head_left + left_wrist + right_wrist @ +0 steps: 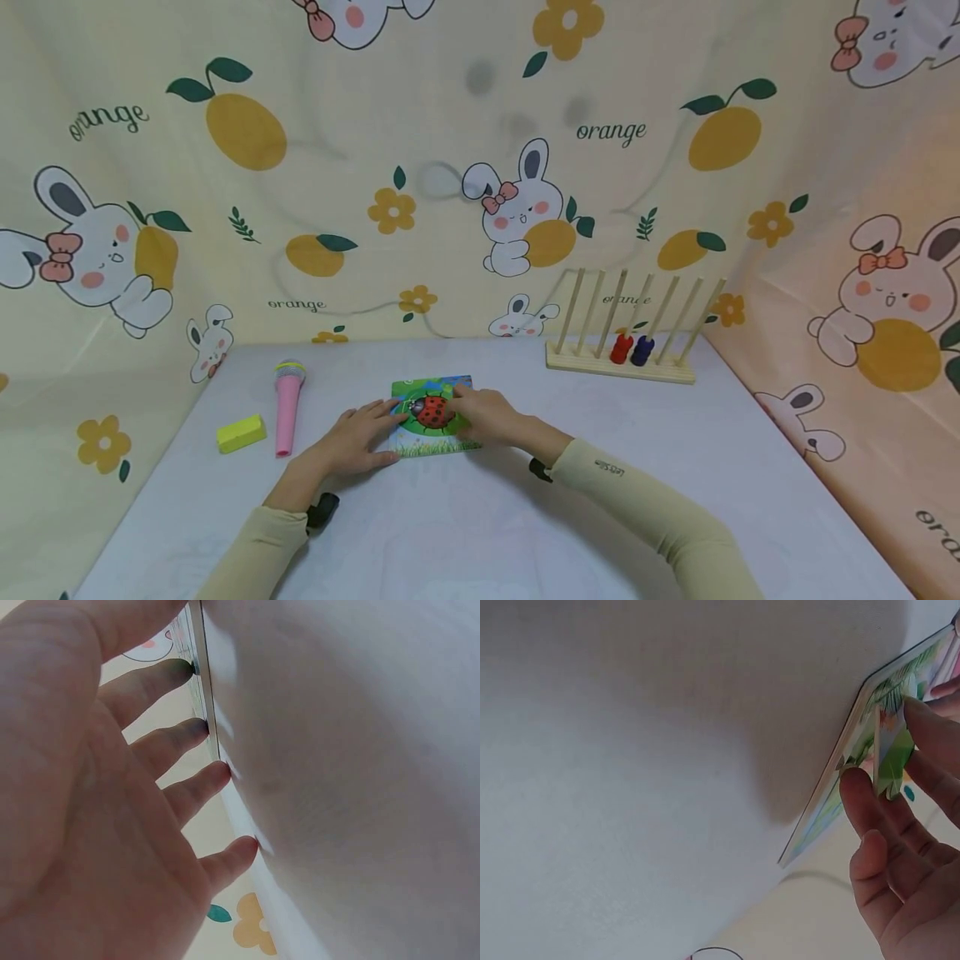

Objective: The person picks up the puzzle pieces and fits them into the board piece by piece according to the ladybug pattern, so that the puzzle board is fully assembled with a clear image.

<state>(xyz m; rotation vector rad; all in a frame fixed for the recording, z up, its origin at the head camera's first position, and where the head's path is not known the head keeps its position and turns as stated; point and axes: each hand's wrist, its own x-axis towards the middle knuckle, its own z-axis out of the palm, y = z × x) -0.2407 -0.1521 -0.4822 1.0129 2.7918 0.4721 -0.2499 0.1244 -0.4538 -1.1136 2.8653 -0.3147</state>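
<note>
A small ladybug puzzle board [427, 446] lies flat on the white table, with a red, black-spotted ladybug picture in its middle. Over its right part, my right hand [491, 417] pinches a puzzle piece [895, 759] between thumb and fingers. In the right wrist view this piece has green and pale printing and a wooden edge, and it stands tilted against the board's surface. My left hand [360, 437] lies at the board's left side with fingers spread. Its fingertips [196, 727] touch the board's edge and the tabletop in the left wrist view.
Left of the board are a pink toy microphone [287, 408] and a yellow block [242, 433]. At the back right stands a wooden peg rack [562, 360] with upright rods, carrying a red bear-shaped piece [621, 349] and a dark blue one [642, 351]. Printed cloth hangs behind the table.
</note>
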